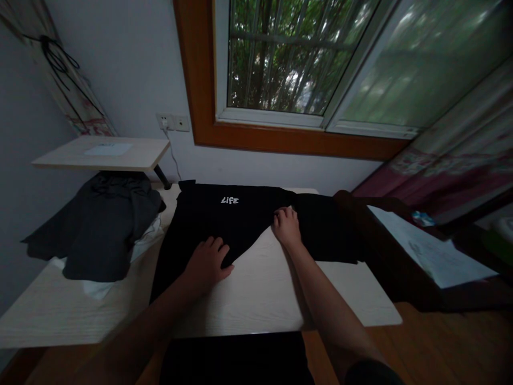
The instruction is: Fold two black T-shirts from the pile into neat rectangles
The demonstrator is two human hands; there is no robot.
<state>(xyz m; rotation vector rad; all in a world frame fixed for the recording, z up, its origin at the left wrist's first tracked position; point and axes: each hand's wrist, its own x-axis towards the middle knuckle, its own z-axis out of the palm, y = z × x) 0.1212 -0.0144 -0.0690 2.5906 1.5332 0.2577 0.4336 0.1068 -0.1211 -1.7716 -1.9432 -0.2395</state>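
Observation:
A black garment (236, 219), seemingly a pair of trousers, lies spread on the pale table with white lettering near its far edge. One part runs down toward the near left, and another stretches to the right. My left hand (206, 262) rests on the left part near its curved inner edge, fingers loosely spread and thumb apart. My right hand (287, 224) has its fingers curled on the cloth where the two parts meet. A small pale bit shows by its fingertips; I cannot make out what it is.
On the left, a dark grey garment (108, 224) is heaped over white cloth, partly under a raised wooden shelf (72, 152). A window (288, 59) and wall socket (172, 122) are behind the table (248, 305). At right, white paper (430, 248) lies on dark furniture.

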